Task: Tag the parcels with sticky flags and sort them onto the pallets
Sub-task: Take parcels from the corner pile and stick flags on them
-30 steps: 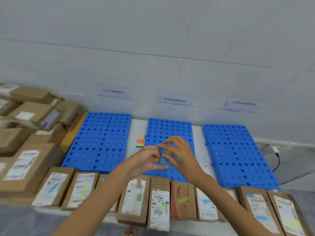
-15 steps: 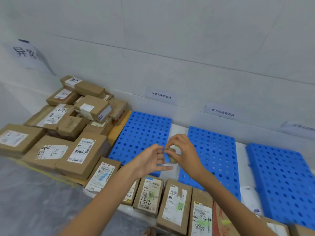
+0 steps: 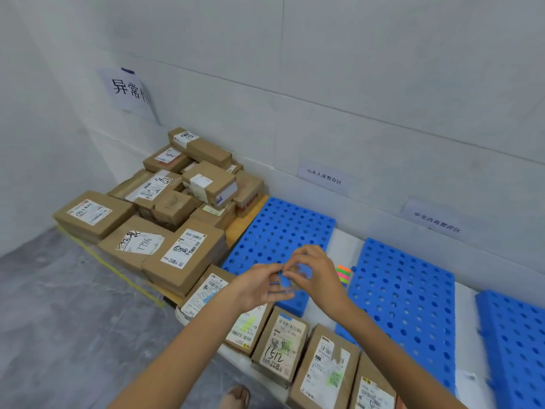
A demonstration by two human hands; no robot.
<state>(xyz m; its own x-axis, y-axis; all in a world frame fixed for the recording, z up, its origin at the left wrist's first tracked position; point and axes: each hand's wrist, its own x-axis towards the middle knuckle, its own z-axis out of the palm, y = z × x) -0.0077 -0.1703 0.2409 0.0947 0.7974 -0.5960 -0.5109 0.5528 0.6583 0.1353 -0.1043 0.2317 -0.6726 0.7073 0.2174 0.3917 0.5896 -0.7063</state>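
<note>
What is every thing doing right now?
Left hand, pinching a small strip.
Right hand, pinching the same strip.
Blue pallets, flat on the floor.
Flag pad, lying between two pallets.
Front parcels, lying in a row, labels up.
Parcel pile, stacked in the corner.
</note>
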